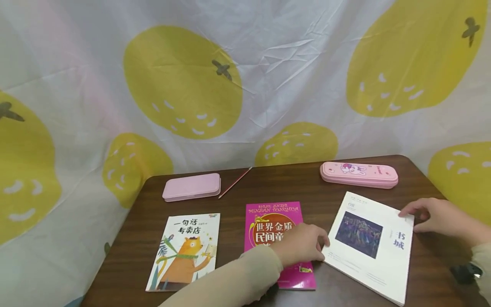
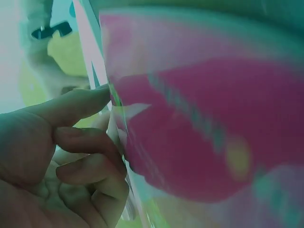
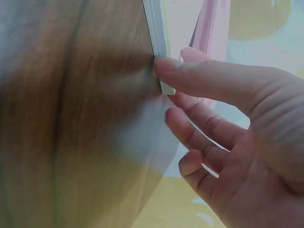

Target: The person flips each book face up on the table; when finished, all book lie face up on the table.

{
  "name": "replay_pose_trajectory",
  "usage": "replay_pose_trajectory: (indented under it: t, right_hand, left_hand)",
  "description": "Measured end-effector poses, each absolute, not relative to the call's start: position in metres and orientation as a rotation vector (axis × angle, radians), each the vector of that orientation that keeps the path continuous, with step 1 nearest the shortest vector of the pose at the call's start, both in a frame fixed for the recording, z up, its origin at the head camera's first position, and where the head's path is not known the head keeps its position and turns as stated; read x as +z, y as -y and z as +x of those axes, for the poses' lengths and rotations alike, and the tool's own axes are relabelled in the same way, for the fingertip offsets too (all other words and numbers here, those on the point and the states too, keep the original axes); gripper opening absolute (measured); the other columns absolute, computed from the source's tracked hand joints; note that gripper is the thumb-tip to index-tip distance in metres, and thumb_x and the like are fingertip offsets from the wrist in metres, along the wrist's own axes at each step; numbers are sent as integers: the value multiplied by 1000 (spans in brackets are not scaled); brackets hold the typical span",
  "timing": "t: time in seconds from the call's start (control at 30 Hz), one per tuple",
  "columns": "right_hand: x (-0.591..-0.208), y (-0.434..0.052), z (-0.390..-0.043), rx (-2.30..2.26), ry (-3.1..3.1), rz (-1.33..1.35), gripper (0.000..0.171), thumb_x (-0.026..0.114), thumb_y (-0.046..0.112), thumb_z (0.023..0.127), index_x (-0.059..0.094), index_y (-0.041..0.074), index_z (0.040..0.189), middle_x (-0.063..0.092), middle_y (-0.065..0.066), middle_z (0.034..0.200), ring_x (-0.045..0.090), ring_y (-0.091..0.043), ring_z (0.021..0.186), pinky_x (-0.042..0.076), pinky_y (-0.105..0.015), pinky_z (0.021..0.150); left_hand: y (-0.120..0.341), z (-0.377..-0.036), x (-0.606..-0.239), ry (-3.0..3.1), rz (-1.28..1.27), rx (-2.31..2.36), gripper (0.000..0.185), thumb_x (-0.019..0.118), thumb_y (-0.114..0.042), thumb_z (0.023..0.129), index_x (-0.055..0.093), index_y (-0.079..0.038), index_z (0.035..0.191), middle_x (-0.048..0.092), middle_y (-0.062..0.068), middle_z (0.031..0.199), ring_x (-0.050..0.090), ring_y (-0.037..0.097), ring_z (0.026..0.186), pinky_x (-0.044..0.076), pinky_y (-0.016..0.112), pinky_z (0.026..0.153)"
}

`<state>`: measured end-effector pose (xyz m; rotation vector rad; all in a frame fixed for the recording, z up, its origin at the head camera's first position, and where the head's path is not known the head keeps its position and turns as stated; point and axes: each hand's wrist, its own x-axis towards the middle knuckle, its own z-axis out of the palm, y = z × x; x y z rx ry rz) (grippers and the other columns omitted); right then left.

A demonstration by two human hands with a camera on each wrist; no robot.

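A white book (image 1: 356,264) with a dark square picture on its cover lies slanted at the right of the table. At its left edge my left hand (image 1: 303,243) pinches it between thumb and fingers, the forearm crossing over a magenta book (image 1: 268,211). My right hand (image 1: 433,215) grips the upper right corner. In the right wrist view, the thumb and fingertips (image 3: 168,69) meet on the white book's thin page edge (image 3: 154,28). The magenta cover (image 2: 213,104) fills much of the left wrist view, beside the curled left fingers (image 2: 90,168).
A picture book with an orange animal (image 1: 184,256) lies at the left of the brown table (image 1: 230,221). Behind are a plain pink case (image 1: 192,186), a red pencil (image 1: 235,182) and a pink pencil case with a cartoon rabbit (image 1: 360,174). A fruit-patterned curtain (image 1: 249,85) hangs behind.
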<state>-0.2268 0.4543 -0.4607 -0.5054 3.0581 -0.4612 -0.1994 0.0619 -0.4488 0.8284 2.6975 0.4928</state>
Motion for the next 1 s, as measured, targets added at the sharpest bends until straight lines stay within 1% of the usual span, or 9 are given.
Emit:
replay_pose_trajectory:
  t: [0.13, 0.3, 0.43, 0.57, 0.67, 0.77, 0.83, 0.93, 1.0]
  right_hand:
    - [-456, -445, -239, -432, -3047, -476, 35, 94, 12, 68, 79, 16, 100, 73, -1, 94, 49, -7, 73, 41, -24, 62]
    - [-453, -433, -251, -461, -3036, -469, 34, 90, 6, 72, 79, 13, 103, 67, 0, 90, 47, -13, 73, 35, -25, 61]
    - [-454, -423, -259, -522, -3009, -444, 36, 86, -1, 74, 76, 8, 108, 63, -3, 89, 50, -19, 77, 37, -29, 63]
    - [-458, -416, -262, -551, -3021, -430, 40, 84, -6, 74, 75, 7, 110, 68, -11, 98, 54, -24, 81, 45, -34, 67]
    - [-462, -410, -262, -572, -3026, -431, 41, 84, -7, 74, 75, 8, 111, 71, -18, 109, 57, -26, 85, 51, -40, 72]
    - [-466, -404, -260, -599, -3025, -429, 43, 84, -9, 74, 75, 8, 112, 70, -21, 113, 59, -30, 88, 54, -46, 76]
    - [-467, -401, -258, -609, -3033, -421, 45, 82, -9, 75, 73, 7, 116, 69, -24, 118, 62, -38, 95, 56, -56, 83]
    - [-467, -392, -249, -534, -3072, -354, 52, 74, -7, 82, 63, 3, 132, 59, -31, 133, 55, -54, 115, 45, -74, 96]
    - [-466, -383, -242, -464, -3106, -309, 59, 70, -1, 87, 52, 1, 143, 49, -34, 143, 45, -61, 126, 37, -79, 100]
  left_hand:
    - [-64, -188, -449, -2673, 800, 558, 25, 87, -25, 79, 76, -30, 100, 68, -22, 69, 55, -10, 61, 40, 11, 63]
    - [-68, -176, -451, -2690, 773, 571, 27, 90, -32, 76, 75, -35, 98, 66, -27, 67, 53, -13, 61, 39, 12, 64]
    - [-73, -170, -454, -2707, 749, 595, 31, 93, -36, 71, 74, -37, 95, 65, -29, 65, 51, -14, 62, 38, 12, 65]
    - [-80, -161, -459, -2737, 772, 568, 33, 94, -40, 69, 74, -38, 95, 60, -31, 62, 50, -13, 64, 37, 13, 64]
    - [-85, -154, -461, -2744, 805, 533, 36, 94, -44, 68, 74, -38, 97, 56, -30, 60, 50, -10, 66, 37, 14, 61]
    - [-87, -150, -462, -2739, 829, 517, 37, 94, -45, 68, 74, -38, 99, 55, -30, 59, 51, -9, 67, 37, 14, 59]
    - [-85, -150, -462, -2746, 872, 505, 35, 92, -44, 71, 73, -37, 100, 57, -31, 61, 50, -11, 67, 36, 12, 59]
    - [-74, -152, -460, -2768, 908, 568, 26, 85, -42, 80, 74, -34, 102, 62, -32, 67, 50, -15, 67, 35, 10, 60]
    - [-59, -156, -456, -2822, 886, 615, 21, 79, -40, 86, 74, -32, 104, 65, -30, 74, 52, -14, 69, 37, 10, 62]
